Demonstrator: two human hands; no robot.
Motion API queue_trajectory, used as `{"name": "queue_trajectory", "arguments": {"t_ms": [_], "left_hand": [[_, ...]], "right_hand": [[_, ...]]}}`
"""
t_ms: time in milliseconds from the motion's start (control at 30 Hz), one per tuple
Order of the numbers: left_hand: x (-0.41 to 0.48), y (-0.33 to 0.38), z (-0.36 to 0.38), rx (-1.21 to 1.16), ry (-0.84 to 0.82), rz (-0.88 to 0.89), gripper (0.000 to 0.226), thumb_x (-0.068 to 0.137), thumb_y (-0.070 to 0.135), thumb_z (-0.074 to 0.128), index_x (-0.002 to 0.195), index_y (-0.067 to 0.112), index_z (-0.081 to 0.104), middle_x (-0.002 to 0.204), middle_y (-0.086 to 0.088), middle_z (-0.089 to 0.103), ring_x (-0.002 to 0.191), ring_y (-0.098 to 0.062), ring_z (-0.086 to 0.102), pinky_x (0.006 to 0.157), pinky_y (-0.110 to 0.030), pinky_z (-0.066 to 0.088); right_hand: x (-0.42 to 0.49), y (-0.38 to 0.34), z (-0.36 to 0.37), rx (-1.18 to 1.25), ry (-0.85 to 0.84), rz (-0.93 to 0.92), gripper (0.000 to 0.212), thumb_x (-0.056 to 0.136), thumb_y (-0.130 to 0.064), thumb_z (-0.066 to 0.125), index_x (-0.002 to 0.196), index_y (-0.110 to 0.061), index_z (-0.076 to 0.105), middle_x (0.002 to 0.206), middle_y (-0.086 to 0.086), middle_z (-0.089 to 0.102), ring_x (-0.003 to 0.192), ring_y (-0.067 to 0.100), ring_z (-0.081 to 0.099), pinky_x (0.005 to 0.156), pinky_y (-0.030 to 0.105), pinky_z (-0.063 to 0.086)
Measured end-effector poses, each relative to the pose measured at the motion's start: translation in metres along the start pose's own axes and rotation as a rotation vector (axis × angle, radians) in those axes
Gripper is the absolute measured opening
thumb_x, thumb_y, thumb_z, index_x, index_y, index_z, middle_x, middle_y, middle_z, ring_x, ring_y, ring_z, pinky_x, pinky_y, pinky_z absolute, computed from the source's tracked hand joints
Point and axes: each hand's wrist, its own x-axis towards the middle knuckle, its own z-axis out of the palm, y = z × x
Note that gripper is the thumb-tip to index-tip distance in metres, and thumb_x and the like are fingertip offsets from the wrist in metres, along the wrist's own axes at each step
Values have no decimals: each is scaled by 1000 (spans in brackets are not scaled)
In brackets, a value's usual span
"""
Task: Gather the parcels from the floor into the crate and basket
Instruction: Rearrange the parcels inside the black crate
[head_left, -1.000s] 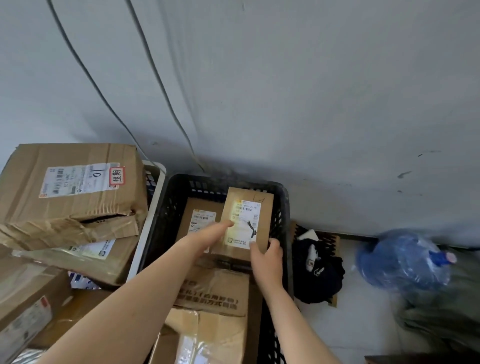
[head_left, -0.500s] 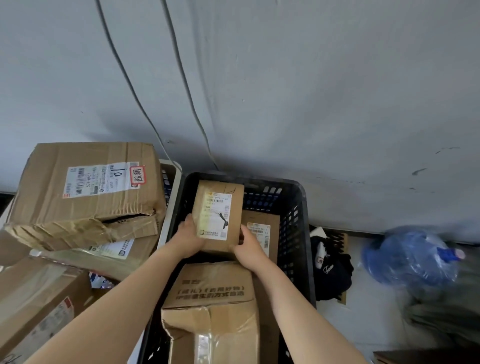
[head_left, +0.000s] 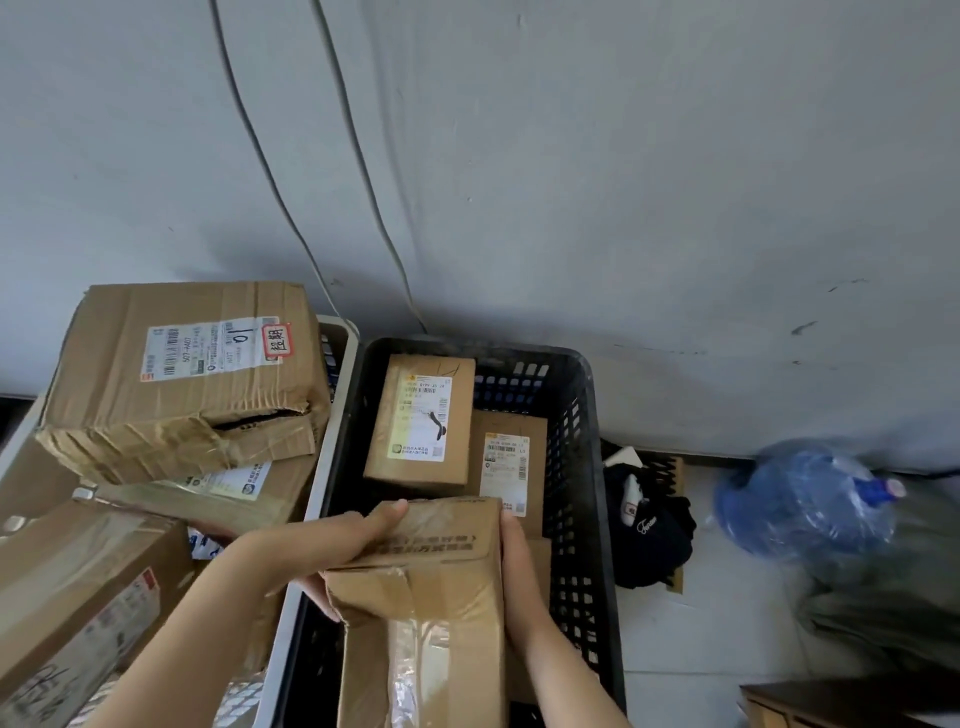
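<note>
i see the left hand (head_left: 332, 540) and right hand (head_left: 519, 571) gripping the taped brown cardboard parcel (head_left: 431, 587) from either side, over the near end of the black slatted plastic crate (head_left: 582, 467). farther in, a small labelled cardboard box (head_left: 421, 426) sits just beside a flatter labelled carton (head_left: 506, 467).
</note>
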Motion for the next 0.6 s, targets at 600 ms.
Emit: {"name": "queue_trajectory", "arguments": {"t_ms": [600], "left_hand": [[117,118,44,-345,530,478,26,101,26,39,92,20,62,92,-8,70,88,-23,68,89,-42,54]], "right_hand": [[28,-130,-53,-560,446,-521,23,98,-41,48,119,-31,45,109,-6,64,94,12,67,74,36,61]]}}
